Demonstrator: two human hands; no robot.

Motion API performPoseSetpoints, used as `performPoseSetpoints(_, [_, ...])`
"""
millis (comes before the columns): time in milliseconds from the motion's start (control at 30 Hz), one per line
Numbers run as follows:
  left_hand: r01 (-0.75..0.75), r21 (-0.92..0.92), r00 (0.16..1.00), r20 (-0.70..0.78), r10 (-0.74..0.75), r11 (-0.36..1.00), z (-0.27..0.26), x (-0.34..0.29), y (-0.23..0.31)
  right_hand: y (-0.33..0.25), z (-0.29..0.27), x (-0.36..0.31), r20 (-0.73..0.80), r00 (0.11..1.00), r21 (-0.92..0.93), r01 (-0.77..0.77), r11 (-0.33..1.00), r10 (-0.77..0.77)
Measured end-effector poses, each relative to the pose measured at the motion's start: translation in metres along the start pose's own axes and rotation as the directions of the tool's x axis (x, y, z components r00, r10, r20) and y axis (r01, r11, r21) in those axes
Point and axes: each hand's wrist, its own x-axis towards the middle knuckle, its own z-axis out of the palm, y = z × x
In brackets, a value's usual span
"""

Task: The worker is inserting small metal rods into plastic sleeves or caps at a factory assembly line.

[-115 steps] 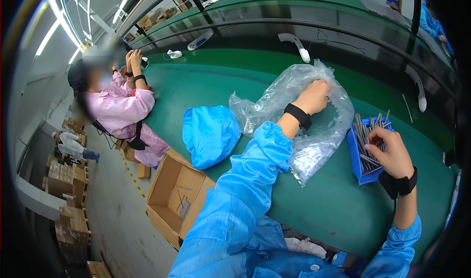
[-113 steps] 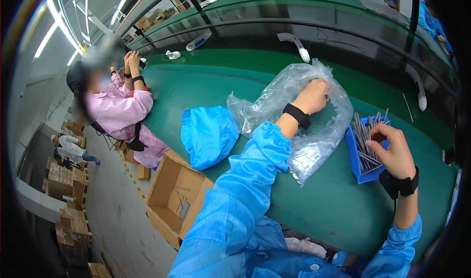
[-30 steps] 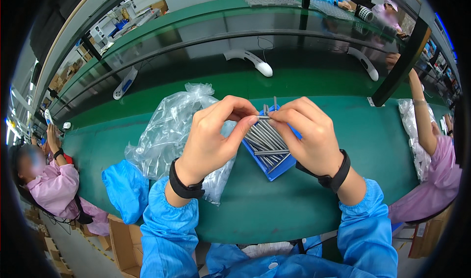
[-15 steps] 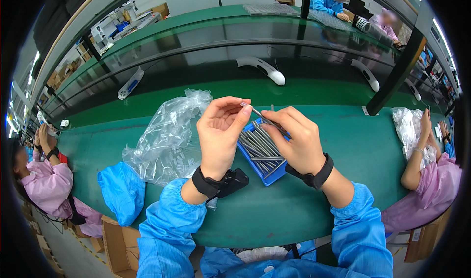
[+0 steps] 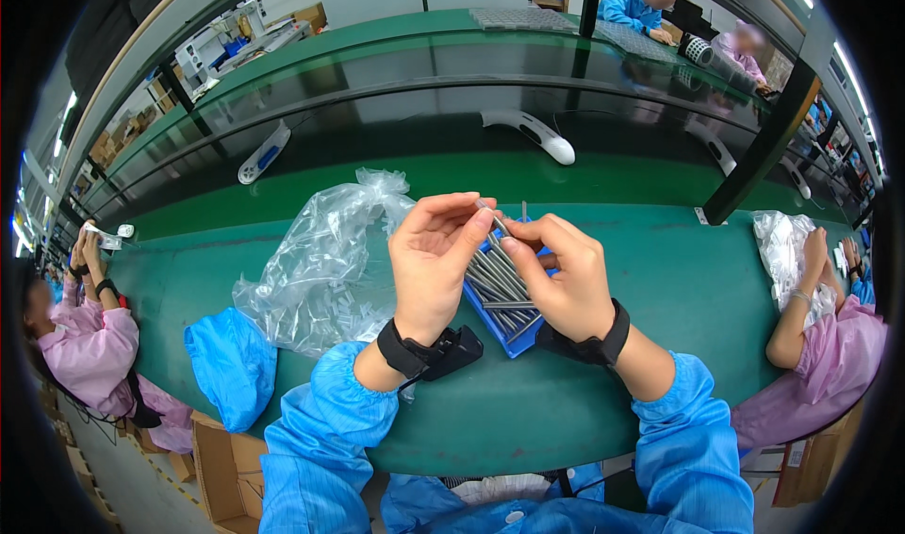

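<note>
My left hand pinches a small clear plastic piece at the upper tip of a thin metal rod. Whether that piece is around the tip or only against it, I cannot tell. Thumb and fingers of my right hand are closed on the same rod, lower down. Beneath both hands a blue tray holds several loose metal rods, partly hidden by my right hand. Left of my left hand lies a clear plastic bag with several small clear pieces inside.
A blue cloth bundle lies at the left of the green table. Beyond is a green belt with curved white housings, under a dark frame post. Pink-sleeved people sit at left and right; a silvery bag lies at right.
My hands have drawn closer together, the right fingers nearer the rod's tip. White housings on the belt have shifted right. The person at left now raises a white item.
</note>
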Motion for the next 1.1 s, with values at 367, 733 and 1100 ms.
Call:
performPoseSetpoints(367, [-0.068, 0.063, 0.997, 0.026, 0.067, 0.996, -0.002, 0.003, 0.007, 0.003, 0.002, 0.003, 0.126, 0.947, 0.432, -0.321, 0.843, 0.296])
performPoseSetpoints(733, [-0.075, 0.063, 0.997, 0.029, 0.074, 0.995, -0.004, 0.002, 0.006, -0.002, -0.006, 0.003, 0.096, 0.975, 0.117, -0.211, 0.971, 0.200])
performPoseSetpoints(1100, [-0.048, -0.008, 0.994, 0.095, 0.048, 0.999, -0.004, 0.003, 0.012, 0.007, -0.021, 0.010, 0.661, 0.669, 0.652, -0.736, 0.182, 0.340])
